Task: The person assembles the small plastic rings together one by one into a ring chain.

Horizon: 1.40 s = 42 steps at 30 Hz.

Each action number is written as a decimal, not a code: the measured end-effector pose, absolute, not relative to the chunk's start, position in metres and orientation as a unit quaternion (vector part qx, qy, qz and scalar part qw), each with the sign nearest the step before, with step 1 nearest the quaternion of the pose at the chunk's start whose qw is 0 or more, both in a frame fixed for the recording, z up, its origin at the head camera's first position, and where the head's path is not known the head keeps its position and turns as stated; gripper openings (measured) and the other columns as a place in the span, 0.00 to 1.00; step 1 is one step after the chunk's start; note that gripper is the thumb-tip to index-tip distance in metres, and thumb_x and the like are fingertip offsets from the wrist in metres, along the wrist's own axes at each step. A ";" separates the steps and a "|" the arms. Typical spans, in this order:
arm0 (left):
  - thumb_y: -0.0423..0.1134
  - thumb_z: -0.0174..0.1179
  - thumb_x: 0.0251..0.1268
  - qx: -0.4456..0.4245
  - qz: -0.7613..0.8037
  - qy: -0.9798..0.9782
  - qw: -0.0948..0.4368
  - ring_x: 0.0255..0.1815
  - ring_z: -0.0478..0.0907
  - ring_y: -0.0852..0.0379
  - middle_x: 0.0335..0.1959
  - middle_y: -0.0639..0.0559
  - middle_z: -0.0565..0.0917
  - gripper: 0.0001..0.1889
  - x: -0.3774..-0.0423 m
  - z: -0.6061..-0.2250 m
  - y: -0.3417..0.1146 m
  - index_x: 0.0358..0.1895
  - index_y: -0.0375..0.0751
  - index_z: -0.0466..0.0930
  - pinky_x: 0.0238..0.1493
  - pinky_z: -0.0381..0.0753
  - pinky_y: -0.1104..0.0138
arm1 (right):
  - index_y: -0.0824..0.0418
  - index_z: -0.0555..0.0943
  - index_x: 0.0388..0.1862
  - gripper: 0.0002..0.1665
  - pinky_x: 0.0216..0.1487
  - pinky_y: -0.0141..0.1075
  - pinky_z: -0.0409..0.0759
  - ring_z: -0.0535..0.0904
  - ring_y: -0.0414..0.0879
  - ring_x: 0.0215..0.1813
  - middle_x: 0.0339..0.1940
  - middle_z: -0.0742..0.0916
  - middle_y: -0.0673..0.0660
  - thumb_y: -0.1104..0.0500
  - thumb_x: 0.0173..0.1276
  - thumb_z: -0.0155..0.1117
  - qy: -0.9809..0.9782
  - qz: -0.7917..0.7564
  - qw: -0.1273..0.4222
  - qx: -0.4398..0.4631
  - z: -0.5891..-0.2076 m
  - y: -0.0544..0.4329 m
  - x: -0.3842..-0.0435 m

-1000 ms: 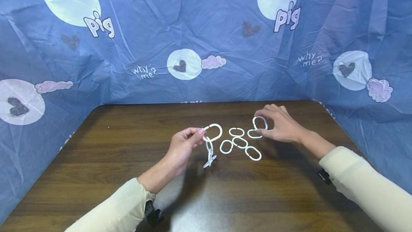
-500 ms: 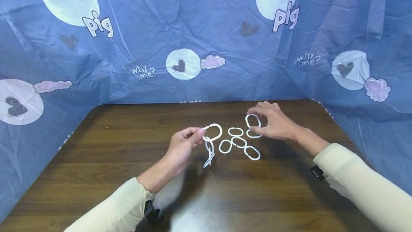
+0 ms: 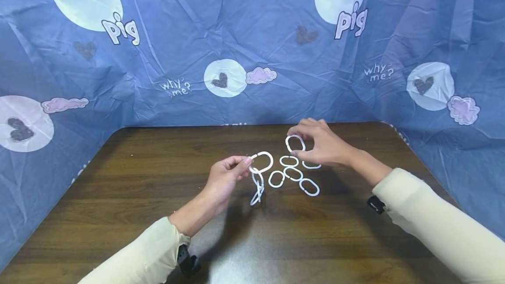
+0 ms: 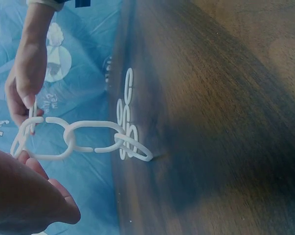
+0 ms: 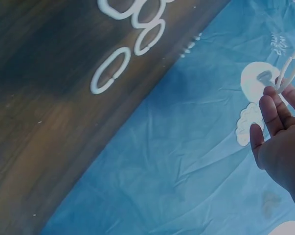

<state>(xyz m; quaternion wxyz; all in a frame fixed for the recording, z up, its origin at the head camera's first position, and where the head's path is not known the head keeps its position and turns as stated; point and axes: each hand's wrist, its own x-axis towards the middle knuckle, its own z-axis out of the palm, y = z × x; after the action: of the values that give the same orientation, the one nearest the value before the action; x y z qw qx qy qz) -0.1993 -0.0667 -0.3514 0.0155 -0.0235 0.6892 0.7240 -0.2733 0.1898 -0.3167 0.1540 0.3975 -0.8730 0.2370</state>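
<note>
My left hand [image 3: 221, 181] pinches the top link of a short chain of white oval plastic links [image 3: 271, 161]. Its lower links [image 4: 96, 124] hang interlocked below the fingers, each with a small gap in its side. A single white link [image 3: 287, 143] is held upright between the thumb and fingertips of my right hand [image 3: 327, 143], up and to the right of the chain. In the left wrist view this link overlaps the chain's top end. Several loose links [image 3: 289, 157] lie on the table between and below the hands; one link [image 3: 311, 167] is partly hidden under the right hand.
The dark brown wooden table [image 3: 158, 196] has rounded back corners. Behind and beside it hangs a blue printed cloth [image 3: 236, 21]. Each sleeved forearm has a black device [image 3: 376, 204] at the wrist.
My right hand has moved left with its link, from the right side of the loose links to above them. The left hand stays in place; its chain sways slightly.
</note>
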 end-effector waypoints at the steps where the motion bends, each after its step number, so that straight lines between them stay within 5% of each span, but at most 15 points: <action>1: 0.36 0.61 0.66 -0.023 0.724 0.689 0.015 0.33 0.77 0.58 0.30 0.53 0.80 0.10 -0.199 -0.352 -0.067 0.42 0.30 0.81 0.44 0.73 0.65 | 0.55 0.82 0.48 0.23 0.44 0.40 0.58 0.68 0.43 0.37 0.29 0.75 0.48 0.52 0.52 0.72 -0.872 0.236 0.154 0.399 -0.316 0.188 -0.273; 26: 0.35 0.61 0.65 -0.016 0.722 0.691 0.021 0.32 0.77 0.58 0.26 0.56 0.78 0.10 -0.198 -0.353 -0.065 0.42 0.29 0.81 0.43 0.73 0.66 | 0.55 0.82 0.50 0.26 0.45 0.39 0.60 0.69 0.42 0.40 0.34 0.76 0.44 0.47 0.53 0.71 -0.860 0.204 0.114 0.454 -0.301 0.137 -0.257; 42: 0.35 0.62 0.63 -0.025 0.712 0.702 0.026 0.35 0.77 0.54 0.26 0.56 0.79 0.12 -0.198 -0.356 -0.068 0.43 0.28 0.81 0.42 0.73 0.67 | 0.60 0.82 0.48 0.29 0.42 0.40 0.60 0.65 0.42 0.35 0.30 0.73 0.48 0.46 0.49 0.69 -0.846 0.114 0.162 0.495 -0.300 0.125 -0.255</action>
<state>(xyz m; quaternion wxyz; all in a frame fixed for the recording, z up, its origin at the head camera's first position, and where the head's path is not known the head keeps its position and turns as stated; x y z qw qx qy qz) -0.1982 -0.0680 -0.3564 0.0259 -0.0246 0.7018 0.7115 -0.2549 0.1253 -0.3002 0.1618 0.4954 -0.8457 0.1144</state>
